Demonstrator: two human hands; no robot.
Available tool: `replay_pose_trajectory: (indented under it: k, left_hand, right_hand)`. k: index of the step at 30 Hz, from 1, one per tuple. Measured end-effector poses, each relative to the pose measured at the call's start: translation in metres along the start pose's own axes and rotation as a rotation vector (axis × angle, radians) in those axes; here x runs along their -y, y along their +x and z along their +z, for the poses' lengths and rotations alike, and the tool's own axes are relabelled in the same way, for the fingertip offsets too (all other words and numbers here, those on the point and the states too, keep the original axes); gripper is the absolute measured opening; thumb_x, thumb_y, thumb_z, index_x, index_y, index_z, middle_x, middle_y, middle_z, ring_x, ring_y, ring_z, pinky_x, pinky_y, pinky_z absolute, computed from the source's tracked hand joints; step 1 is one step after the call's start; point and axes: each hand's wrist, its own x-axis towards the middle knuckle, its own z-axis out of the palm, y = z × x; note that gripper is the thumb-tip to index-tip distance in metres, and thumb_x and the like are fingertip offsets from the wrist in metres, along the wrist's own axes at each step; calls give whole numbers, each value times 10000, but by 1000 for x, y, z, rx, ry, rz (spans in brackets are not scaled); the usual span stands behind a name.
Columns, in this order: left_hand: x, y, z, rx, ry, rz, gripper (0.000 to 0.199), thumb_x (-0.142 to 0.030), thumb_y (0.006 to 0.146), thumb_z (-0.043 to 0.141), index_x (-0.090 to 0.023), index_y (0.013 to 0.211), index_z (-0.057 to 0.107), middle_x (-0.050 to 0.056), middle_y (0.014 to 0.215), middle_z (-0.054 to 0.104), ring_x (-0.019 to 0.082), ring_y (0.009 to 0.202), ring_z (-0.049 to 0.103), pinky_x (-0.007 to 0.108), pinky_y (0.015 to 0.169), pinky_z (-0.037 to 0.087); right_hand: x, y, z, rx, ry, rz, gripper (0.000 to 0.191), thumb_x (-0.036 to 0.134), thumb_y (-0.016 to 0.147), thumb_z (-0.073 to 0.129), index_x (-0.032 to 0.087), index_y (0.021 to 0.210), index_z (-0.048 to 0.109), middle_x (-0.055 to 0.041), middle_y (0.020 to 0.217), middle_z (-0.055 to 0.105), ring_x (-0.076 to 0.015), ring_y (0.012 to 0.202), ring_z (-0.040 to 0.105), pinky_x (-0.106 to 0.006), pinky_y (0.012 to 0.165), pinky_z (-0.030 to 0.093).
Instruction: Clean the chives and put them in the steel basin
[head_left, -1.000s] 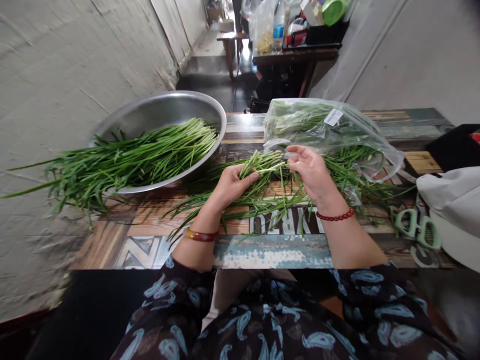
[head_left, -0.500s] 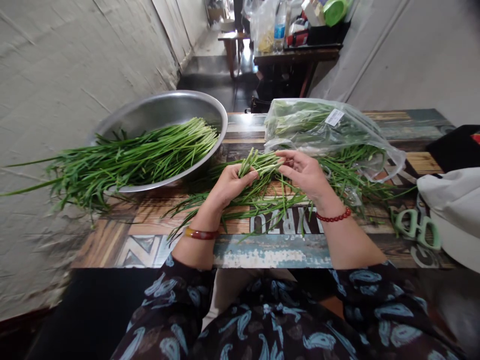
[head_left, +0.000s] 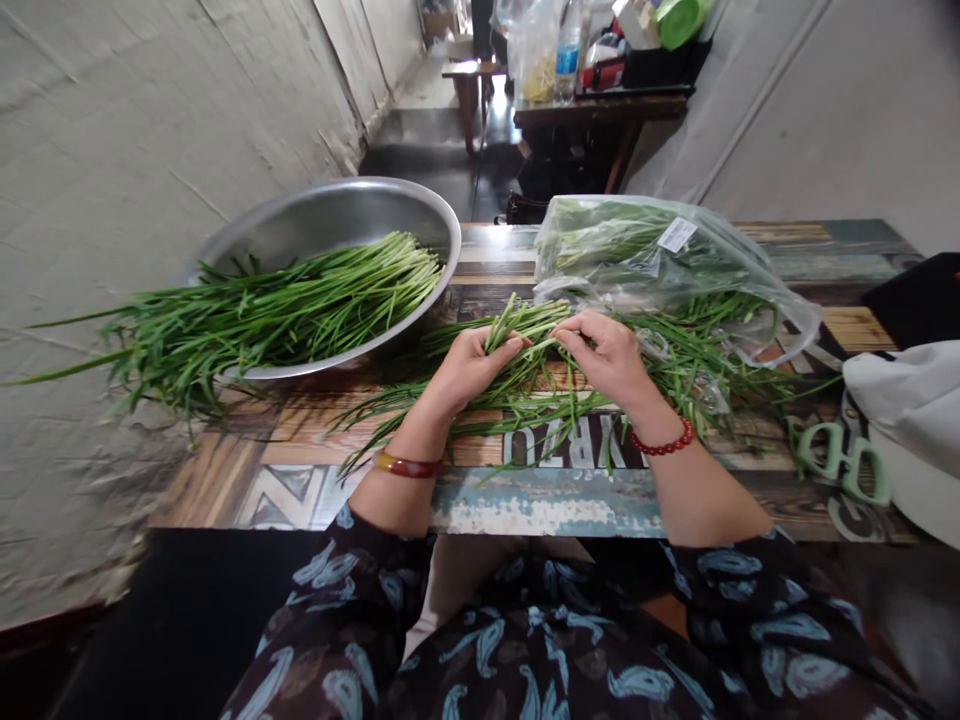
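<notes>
My left hand (head_left: 480, 362) is closed round a small bunch of garlic chives (head_left: 534, 318), whose pale stem ends point to the right. At those ends my right hand (head_left: 604, 350) pinches a chive stem between thumb and fingers. Loose chives (head_left: 517, 408) lie on the table under and around both hands. On the left, a wide metal basin (head_left: 341, 210) holds a big heap of chives (head_left: 322, 300), their leaves hanging over its left rim. Beyond my right hand lies a clear plastic bag (head_left: 637, 225) with more chives inside and spilling from it.
Green-handled scissors (head_left: 844, 460) lie at the table's right, beside a white cap (head_left: 911, 420). A dark object (head_left: 915, 300) sits behind the cap. A wall (head_left: 112, 150) runs close on the left. Farther back, a small table (head_left: 600, 108) carries a bottle (head_left: 568, 55) and bags.
My right hand's fingers have closed into a pinch at the stem ends. The left hand keeps its hold on the bunch. The whole view has shifted slightly.
</notes>
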Motion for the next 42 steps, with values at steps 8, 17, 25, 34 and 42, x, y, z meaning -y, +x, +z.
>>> replay_pose_trajectory:
  k: [8, 17, 25, 34, 42]
  left_hand:
    - [-6, -2, -1, 49, 32, -60, 354, -462, 787, 677, -111, 768, 714, 2, 668, 597, 103, 635, 472, 234, 629, 372]
    - [-1, 3, -14, -107, 78, -9, 236, -347, 782, 668, -134, 688, 628, -8, 631, 581, 86, 577, 446, 228, 584, 354]
    - [4, 3, -18, -92, 168, 0, 260, -350, 771, 688, -133, 647, 614, -41, 576, 488, 83, 567, 400, 231, 563, 318]
    - [4, 2, -12, 12, 178, -48, 277, -361, 744, 675, -128, 613, 602, -44, 568, 448, 81, 572, 375, 224, 552, 293]
    - [0, 1, -11, 45, 151, -76, 327, -367, 710, 671, -151, 540, 494, -50, 567, 391, 71, 563, 316, 220, 538, 263]
  right_hand:
    - [1, 0, 0, -36, -30, -47, 374, 441, 998, 450, 213, 776, 647, -33, 723, 640, -177, 730, 603, -309, 725, 463]
    - [-16, 3, -10, -111, -108, 135, 424, 497, 986, 416, 221, 776, 661, -23, 682, 646, -177, 663, 601, -307, 685, 450]
    - [-33, 2, -18, -212, -78, 322, 371, 476, 949, 469, 202, 793, 665, 6, 635, 603, -152, 605, 550, -279, 602, 383]
    - [-37, 0, -16, -122, -115, 346, 323, 403, 934, 487, 198, 840, 717, -19, 689, 687, -169, 638, 604, -288, 625, 425]
    - [-20, 2, -14, 59, -257, -77, 236, 323, 951, 544, 238, 914, 761, -48, 969, 768, -214, 943, 675, -378, 906, 467]
